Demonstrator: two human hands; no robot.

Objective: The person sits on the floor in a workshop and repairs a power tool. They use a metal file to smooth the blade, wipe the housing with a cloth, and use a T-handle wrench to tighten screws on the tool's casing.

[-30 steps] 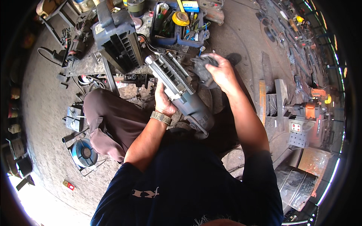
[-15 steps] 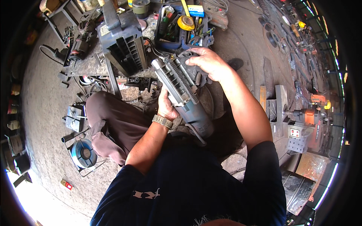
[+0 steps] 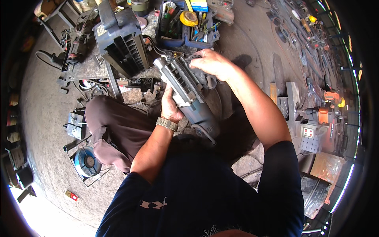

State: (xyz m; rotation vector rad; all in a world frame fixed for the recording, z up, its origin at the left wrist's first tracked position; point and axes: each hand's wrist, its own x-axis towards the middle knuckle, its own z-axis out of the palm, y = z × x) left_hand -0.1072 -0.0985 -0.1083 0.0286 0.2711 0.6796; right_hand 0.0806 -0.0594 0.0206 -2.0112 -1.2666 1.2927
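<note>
A grey drill motor unit (image 3: 193, 112) lies tilted across my lap, with a toothed rack (image 3: 188, 79) along its metal slide. My left hand (image 3: 170, 107) is wrapped round its left side, below the slide. Beside the rack's upper end, my right hand (image 3: 209, 63) grips a dark rag (image 3: 208, 80), its fingertips bent in toward the unit. Part of the rag hangs below that hand, and whether it touches the rack is hard to see. Ahead and to the left stands a dark grey machine housing (image 3: 122, 43) with a slotted opening.
Beyond my hands, an open blue toolbox (image 3: 169, 42) holds several hand tools and a yellow tape measure (image 3: 188, 18). An angle grinder (image 3: 77, 53) lies at the far left. By my left knee sits a blue wire spool (image 3: 87, 162). An orange machine (image 3: 321, 115) stands at right.
My right hand has shifted slightly left with the rag, its fingers now more curled. The motor unit and my left hand appear a little further left, along with the whole view.
</note>
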